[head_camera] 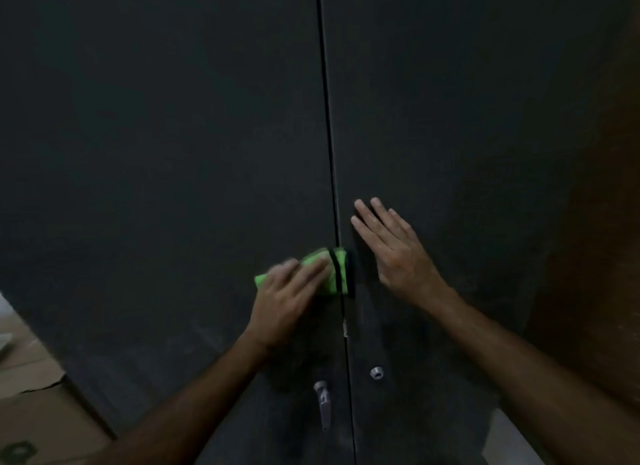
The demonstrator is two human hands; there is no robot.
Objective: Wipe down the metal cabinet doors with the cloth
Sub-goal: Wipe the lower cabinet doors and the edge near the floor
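Two dark cabinet doors [173, 153] bear no legible writing; the left hand [287, 298] presses the green cloth [332, 272], lying crosswise over their seam, while the right hand [391, 246] rests flat, fingers straight.

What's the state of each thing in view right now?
Doors: closed, seam running between them.
Cloth: bunched, pressed on the seam.
Left hand: fingers flat on cloth.
Right hand: open, flat on right door.
Handle: hanging down.
Lock: no key seen.
Box: closed, lower left.
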